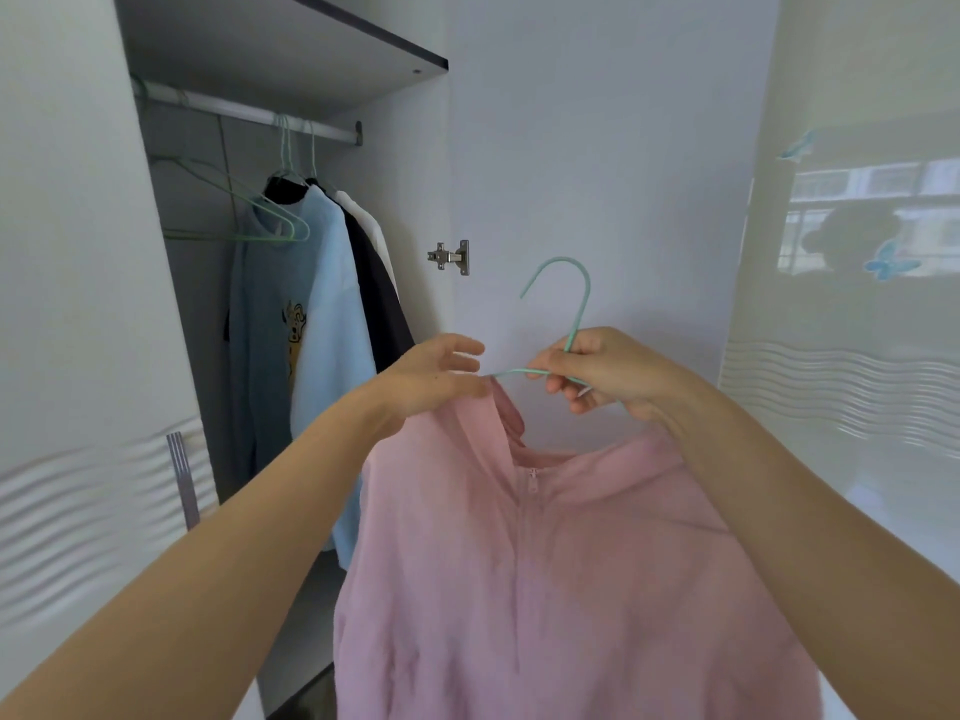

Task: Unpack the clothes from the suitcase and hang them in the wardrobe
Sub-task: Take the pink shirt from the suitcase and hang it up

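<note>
A white wardrobe [405, 174] stands open, with white doors on both sides. The right hand [602, 371] is in the middle, and its fingers are curled tight round the neck of a green hanger [588, 293]. The hook points up and to the left. The left hand [431, 376] is just left of it, at the tip of the hanger's arm and on the shoulder of a pink top [545, 563]. Its fingers are mostly straight, and I cannot tell if it pinches the cloth. The pink top hangs down near the person, with a small zip [532, 480] at the neck. Far to the left, inside the wardrobe, a light blue top [332, 304], a dark top [379, 304] and a white top [369, 220] hang from the rail [249, 109]. Bare green hangers [304, 231] hang left of them. A blue butterfly [888, 262] sits on the right door.
</note>
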The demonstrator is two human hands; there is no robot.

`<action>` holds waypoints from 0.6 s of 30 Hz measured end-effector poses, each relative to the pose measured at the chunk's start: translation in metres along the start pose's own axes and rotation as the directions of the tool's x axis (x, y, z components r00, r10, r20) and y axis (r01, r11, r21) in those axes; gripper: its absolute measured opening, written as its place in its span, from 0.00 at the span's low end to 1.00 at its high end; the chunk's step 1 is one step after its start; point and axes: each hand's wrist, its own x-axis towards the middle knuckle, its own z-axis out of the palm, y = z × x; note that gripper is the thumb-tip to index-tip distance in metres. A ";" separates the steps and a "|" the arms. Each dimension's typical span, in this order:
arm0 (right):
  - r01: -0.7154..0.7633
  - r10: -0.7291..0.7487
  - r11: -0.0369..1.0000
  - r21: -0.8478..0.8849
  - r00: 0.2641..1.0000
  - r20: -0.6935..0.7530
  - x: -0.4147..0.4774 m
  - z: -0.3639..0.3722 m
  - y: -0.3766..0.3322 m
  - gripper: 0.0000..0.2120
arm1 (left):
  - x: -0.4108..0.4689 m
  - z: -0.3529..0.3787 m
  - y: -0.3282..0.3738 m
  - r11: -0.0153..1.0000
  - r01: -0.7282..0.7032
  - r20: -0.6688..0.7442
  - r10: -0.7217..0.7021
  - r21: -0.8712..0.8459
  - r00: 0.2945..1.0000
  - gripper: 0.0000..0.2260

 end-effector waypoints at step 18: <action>-0.251 0.237 0.968 -0.010 0.897 0.372 0.002 -0.042 0.025 0.25 | 0.010 0.000 -0.012 0.952 -0.138 -0.393 0.242 0.274 0.887 0.07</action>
